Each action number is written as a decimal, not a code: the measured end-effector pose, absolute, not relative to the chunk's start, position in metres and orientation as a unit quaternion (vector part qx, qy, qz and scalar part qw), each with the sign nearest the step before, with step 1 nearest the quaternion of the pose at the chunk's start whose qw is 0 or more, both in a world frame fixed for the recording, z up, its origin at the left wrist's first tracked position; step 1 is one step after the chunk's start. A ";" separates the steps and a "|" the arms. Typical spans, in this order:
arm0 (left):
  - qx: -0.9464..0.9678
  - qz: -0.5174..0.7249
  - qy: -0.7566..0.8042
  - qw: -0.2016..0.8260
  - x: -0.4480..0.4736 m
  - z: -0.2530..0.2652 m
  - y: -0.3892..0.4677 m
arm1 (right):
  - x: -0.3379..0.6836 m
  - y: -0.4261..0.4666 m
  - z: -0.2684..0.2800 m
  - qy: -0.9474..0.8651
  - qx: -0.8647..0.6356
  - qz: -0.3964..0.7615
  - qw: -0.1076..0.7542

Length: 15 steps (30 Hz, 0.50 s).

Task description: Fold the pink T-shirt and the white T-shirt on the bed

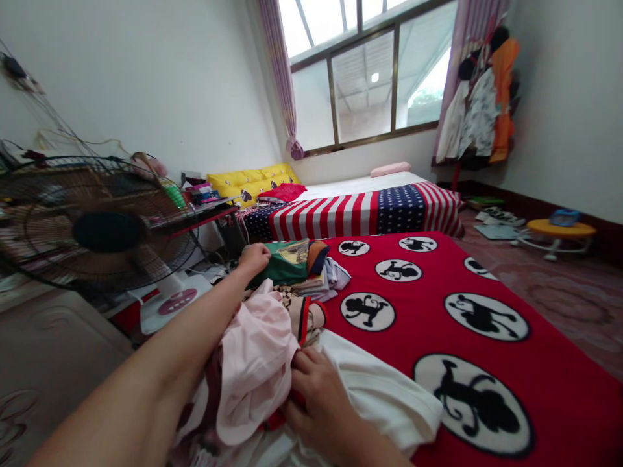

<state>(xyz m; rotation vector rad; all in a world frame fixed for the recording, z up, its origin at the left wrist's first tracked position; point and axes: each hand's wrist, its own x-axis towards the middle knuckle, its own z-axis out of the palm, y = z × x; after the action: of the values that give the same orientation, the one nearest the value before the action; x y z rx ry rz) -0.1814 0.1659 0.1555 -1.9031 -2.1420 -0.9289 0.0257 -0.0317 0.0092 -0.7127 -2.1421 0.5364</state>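
My left hand (255,259) reaches out to the left edge of a green folded garment (283,261), its fingers curled closed on the cloth. Nearer to me, my right hand (316,389) has its fingers bent at the right edge of a crumpled light pink garment (257,357); the fingertips are partly hidden in the cloth. Beneath that hand a white garment (379,383) spreads to the right. Between my hands lies a rolled beige garment (306,318) with red and black trim. Folded grey clothes (337,275) sit beside the green one.
A red blanket (418,279) with monkey figures in white ovals covers the bed. A standing fan (107,227) is close on the left. Behind stands another bed with a striped, starred cover (331,217). A yellow round stool (559,228) stands on the floor at right.
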 end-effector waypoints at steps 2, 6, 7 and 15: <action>-0.611 -0.372 -0.688 0.124 -0.182 0.215 0.159 | 0.027 -0.031 0.010 -0.850 -0.277 0.210 0.396; -0.569 -0.489 -0.613 0.247 -0.187 0.308 0.131 | 0.028 -0.032 0.012 -0.855 -0.275 0.204 0.390; -0.578 -0.497 -0.597 0.251 -0.187 0.312 0.122 | 0.029 -0.032 0.012 -0.855 -0.274 0.204 0.390; -0.687 -0.370 -0.620 0.080 -0.195 0.274 0.060 | 0.030 -0.036 0.015 -0.857 -0.269 0.192 0.395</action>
<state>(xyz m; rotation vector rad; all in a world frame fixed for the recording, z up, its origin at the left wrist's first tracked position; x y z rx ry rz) -0.1952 0.0601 0.2741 -2.0561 -1.8543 -1.1055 0.0298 -0.0358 0.0147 -0.6827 -2.1727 0.4870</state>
